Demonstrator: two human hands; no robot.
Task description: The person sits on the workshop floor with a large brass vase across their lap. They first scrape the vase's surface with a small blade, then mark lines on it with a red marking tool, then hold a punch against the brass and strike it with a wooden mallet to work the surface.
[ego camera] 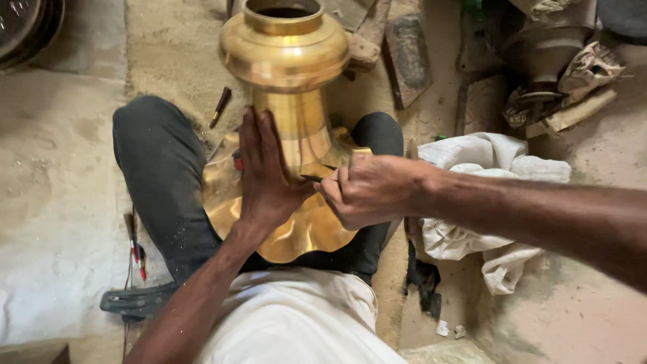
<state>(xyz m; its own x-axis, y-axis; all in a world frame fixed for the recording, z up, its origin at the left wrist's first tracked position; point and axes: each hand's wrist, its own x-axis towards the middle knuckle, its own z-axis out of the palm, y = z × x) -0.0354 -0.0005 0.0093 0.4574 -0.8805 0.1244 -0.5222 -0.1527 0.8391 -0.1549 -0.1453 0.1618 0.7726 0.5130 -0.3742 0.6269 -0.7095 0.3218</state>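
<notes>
Brass vessel steadied between the knees

Between the person's crossed legs (158, 178), on the sandy floor (168, 47), stands a tall brass vessel (286, 57) with a round shoulder, an open mouth at the far end, a narrow neck and a wavy flared skirt (306, 236) that rests on the lap. It stands upright, slightly leaning away from the camera.

On the left side of the neck, the left hand (266, 178) lies flat against the brass, fingers stretched out and pointing to the far side, palm pressed on the metal; its grip is wide and closes on nothing.

From the right, the right hand (367, 192) comes across with its grip narrow, fingers pinched on a thin dark tool (311, 178) whose tip touches the neck just beside the left thumb.

Near the left knee a small dark-handled tool (220, 105) lies on the floor. Further to the near left, a few slim tools with red parts (137, 249) lie beside a dark flat object (135, 300). Right of the lap sits a crumpled white cloth (485, 162), with a dark rag (421, 280) just near of it. At the far right stand a dull metal pot (546, 47) and scraps of wood (573, 111), well apart from the hands
</notes>
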